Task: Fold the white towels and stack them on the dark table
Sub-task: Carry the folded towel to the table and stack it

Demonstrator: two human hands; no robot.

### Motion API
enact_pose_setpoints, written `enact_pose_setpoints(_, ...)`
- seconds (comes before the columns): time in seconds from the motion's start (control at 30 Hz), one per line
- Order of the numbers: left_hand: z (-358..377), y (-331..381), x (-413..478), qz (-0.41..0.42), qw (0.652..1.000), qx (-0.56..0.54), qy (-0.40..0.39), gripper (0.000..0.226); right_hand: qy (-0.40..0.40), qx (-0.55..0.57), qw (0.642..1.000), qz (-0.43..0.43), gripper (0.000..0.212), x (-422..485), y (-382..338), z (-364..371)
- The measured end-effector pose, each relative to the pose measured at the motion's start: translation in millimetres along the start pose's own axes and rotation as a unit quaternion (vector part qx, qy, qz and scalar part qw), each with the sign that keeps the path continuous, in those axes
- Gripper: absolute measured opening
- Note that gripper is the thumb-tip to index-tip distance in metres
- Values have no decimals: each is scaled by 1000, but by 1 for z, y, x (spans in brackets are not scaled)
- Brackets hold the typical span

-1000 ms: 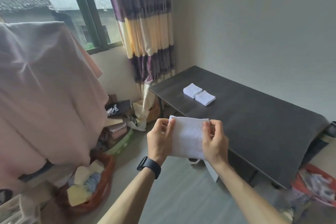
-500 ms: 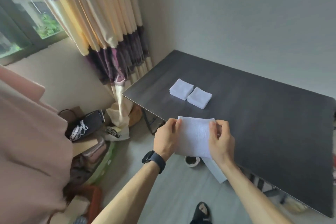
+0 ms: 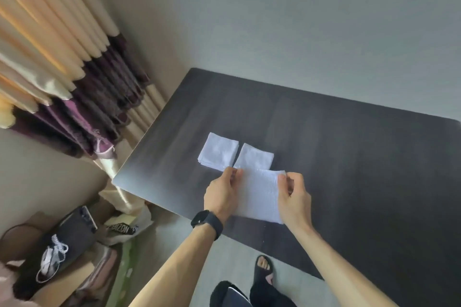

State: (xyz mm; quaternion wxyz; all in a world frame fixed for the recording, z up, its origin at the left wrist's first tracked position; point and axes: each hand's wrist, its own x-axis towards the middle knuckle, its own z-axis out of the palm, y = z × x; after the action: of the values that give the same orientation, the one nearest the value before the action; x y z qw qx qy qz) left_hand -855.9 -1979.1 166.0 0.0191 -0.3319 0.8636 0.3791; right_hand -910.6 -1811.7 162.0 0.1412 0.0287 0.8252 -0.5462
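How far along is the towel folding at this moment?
Done: a left folded white towel square and a right folded white towel square lie side by side on the dark table, not stacked. In hand: left hand and right hand pinch a third white towel by its top corners. Left: finish folding, then stack.

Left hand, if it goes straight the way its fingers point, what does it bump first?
Probably the right folded towel on the dark table, just beyond the left hand pinching the held towel. Depth is unclear, so it might pass over it.
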Motion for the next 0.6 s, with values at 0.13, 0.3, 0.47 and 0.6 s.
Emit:
enact_pose_setpoints(0.13, 10, -2, 62, 2, 999, 39, -37, 27, 10, -6, 999, 46, 24, 44, 5, 29)
enact_pose_setpoints(0.3, 34, -16, 133, 21, 992, 86, -94, 22, 31, -45, 994, 98, 23, 95, 20, 63)
enact_pose_setpoints(0.47, 58, -33, 192, 45, 979, 133, -150, 16, 59, -81, 985, 140, 21, 132, 40, 96)
enact_pose_setpoints(0.6, 75, -42, 220, 82, 967, 176, -166, 14, 81, -108, 978, 161, 21, 156, 52, 113)
